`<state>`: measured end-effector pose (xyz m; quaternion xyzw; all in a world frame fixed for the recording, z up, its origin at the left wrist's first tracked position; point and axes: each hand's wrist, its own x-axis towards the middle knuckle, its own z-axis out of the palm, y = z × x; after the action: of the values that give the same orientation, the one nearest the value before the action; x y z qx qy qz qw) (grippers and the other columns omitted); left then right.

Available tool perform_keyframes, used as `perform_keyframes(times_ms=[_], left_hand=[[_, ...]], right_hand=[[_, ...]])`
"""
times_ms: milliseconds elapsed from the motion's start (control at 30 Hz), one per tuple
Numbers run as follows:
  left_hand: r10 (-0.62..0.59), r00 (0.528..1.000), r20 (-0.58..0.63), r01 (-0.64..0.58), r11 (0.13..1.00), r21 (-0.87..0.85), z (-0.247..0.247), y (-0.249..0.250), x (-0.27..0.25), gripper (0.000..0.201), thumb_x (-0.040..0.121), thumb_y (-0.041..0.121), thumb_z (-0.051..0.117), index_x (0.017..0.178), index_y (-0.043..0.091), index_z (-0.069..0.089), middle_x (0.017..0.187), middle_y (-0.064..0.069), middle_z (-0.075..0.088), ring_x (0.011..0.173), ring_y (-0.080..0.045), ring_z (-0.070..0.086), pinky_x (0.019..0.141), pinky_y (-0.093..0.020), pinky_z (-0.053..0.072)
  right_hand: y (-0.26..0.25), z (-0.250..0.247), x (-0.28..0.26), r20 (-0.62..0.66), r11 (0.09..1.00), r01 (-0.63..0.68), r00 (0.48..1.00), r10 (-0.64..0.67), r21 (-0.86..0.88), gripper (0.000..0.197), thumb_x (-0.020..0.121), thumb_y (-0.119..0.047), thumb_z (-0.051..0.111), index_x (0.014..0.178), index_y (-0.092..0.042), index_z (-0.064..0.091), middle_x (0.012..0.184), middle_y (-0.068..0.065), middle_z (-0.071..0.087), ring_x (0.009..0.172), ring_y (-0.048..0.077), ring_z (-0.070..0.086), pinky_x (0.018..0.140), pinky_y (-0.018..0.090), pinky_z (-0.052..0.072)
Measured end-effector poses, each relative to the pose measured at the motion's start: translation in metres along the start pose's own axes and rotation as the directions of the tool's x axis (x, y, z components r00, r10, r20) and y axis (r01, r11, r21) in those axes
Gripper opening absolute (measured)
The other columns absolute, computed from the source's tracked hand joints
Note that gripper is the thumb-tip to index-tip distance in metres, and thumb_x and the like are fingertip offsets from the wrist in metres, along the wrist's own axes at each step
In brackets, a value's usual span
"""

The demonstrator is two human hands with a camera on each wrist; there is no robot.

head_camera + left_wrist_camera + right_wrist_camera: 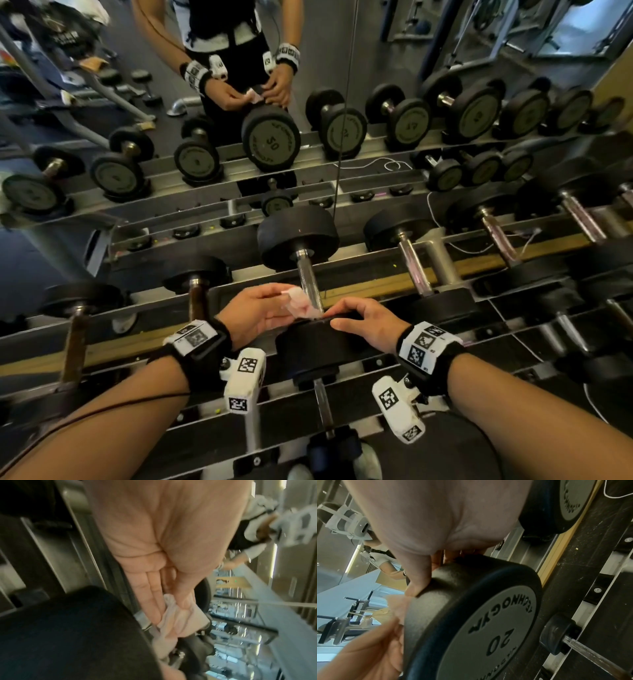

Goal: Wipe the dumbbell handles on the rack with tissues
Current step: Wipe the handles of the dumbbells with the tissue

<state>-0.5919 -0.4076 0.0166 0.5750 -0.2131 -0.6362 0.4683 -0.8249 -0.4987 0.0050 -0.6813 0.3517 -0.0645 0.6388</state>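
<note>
Pinching a crumpled pinkish tissue (301,303) between thumb and fingers, the left hand (255,313) has it pressed up against the near end of the chrome handle (310,281) of a dumbbell (298,240) sitting on the rack (376,291) — right where the bar meets the near weight head (308,349). From the left wrist view you can see the fingers (150,599) lying straight and close together, thumb clamped down on the wad of tissue (176,618), so it's a proper pinch.

The right hand (364,323) sits on top of that same near head, fingers curled over its rim and thumb along the edge. In the right wrist view the thumb (418,577) is flat against the rubber, and the grey face plate (488,632) reads 20. The other fingertips are tucked behind the head there, so can't say exactly how they lie.

Other dumbbells sit either side on the rack, and a mirror (308,68) behind it shows the same person and hands — both wrists have black straps with white marker blocks.
</note>
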Motion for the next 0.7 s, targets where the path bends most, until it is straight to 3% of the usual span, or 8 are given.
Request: perform_keyframes(times_ms=[67, 133, 267, 367, 400, 500, 700], left_hand=[[0.042, 0.998, -0.051, -0.046, 0.995, -0.084, 0.000, 0.010, -0.004, 0.021, 0.095, 0.002, 0.054, 0.111, 0.009, 0.066, 0.104, -0.017, 0.074, 0.089, -0.025, 0.074, 0.067, -0.030, 0.061], [0.085, 0.991, -0.101, -0.092, 0.994, -0.061, 0.005, 0.018, -0.007, 0.022, 0.096, 0.006, 0.054, 0.114, 0.013, 0.066, 0.099, -0.012, 0.075, 0.082, -0.020, 0.074, 0.061, -0.026, 0.058], [0.176, 0.959, -0.224, -0.174, 0.984, 0.030, 0.026, 0.026, -0.012, 0.023, 0.099, 0.009, 0.051, 0.115, 0.018, 0.065, 0.108, -0.010, 0.071, 0.085, -0.018, 0.071, 0.066, -0.030, 0.058], [0.183, 0.940, -0.289, -0.191, 0.982, -0.001, 0.047, 0.027, -0.015, 0.023, 0.100, 0.007, 0.048, 0.119, 0.013, 0.059, 0.112, -0.020, 0.066, 0.088, -0.028, 0.067, 0.082, -0.047, 0.058], [0.173, 0.940, -0.294, -0.186, 0.982, -0.019, 0.054, 0.028, -0.016, 0.023, 0.101, 0.007, 0.047, 0.121, 0.013, 0.057, 0.112, -0.020, 0.065, 0.086, -0.031, 0.068, 0.082, -0.049, 0.057], [0.149, 0.951, -0.272, -0.176, 0.982, -0.075, 0.081, 0.032, -0.016, 0.023, 0.101, 0.009, 0.048, 0.122, 0.013, 0.054, 0.109, -0.020, 0.067, 0.082, -0.032, 0.073, 0.067, -0.043, 0.061], [0.136, 0.960, -0.245, -0.156, 0.986, -0.064, 0.157, 0.040, 0.003, 0.021, 0.098, 0.008, 0.053, 0.117, 0.011, 0.062, 0.107, -0.022, 0.070, 0.087, -0.034, 0.073, 0.068, -0.041, 0.062]], right_hand=[[-0.004, -0.001, -0.001, -0.007, 0.999, -0.006, 1.000, 0.005, -0.048, 0.013, 0.089, -0.027, 0.069, 0.101, -0.033, 0.071, 0.102, -0.011, 0.071, 0.099, 0.005, 0.067, 0.087, 0.026, 0.055], [-0.009, -0.003, 0.000, -0.005, 0.993, -0.013, 1.000, 0.012, -0.113, 0.013, 0.088, -0.029, 0.070, 0.100, -0.035, 0.071, 0.105, -0.010, 0.070, 0.105, 0.010, 0.065, 0.096, 0.035, 0.052], [-0.021, -0.011, -0.001, 0.036, 0.964, -0.023, 0.999, 0.034, -0.265, 0.017, 0.089, -0.027, 0.069, 0.100, -0.040, 0.069, 0.106, -0.013, 0.070, 0.105, 0.005, 0.063, 0.101, 0.033, 0.048], [-0.028, -0.033, -0.009, 0.064, 0.951, -0.001, 0.998, 0.022, -0.310, 0.017, 0.091, -0.022, 0.067, 0.101, -0.035, 0.069, 0.107, -0.008, 0.071, 0.105, 0.010, 0.065, 0.097, 0.035, 0.051], [-0.030, -0.046, -0.013, 0.061, 0.936, 0.019, 0.998, 0.003, -0.352, 0.017, 0.091, -0.022, 0.066, 0.099, -0.037, 0.068, 0.105, -0.010, 0.070, 0.103, 0.008, 0.064, 0.094, 0.032, 0.051], [-0.035, -0.092, -0.025, 0.022, 0.897, 0.059, 0.998, -0.055, -0.438, 0.022, 0.092, -0.018, 0.066, 0.092, -0.041, 0.065, 0.097, -0.016, 0.069, 0.092, -0.006, 0.062, 0.085, 0.019, 0.048], [-0.011, -0.180, -0.049, -0.041, 0.922, 0.027, 0.998, -0.047, -0.387, 0.018, 0.088, -0.006, 0.069, 0.095, -0.023, 0.069, 0.086, -0.012, 0.068, 0.079, 0.000, 0.062, 0.075, 0.014, 0.046]])
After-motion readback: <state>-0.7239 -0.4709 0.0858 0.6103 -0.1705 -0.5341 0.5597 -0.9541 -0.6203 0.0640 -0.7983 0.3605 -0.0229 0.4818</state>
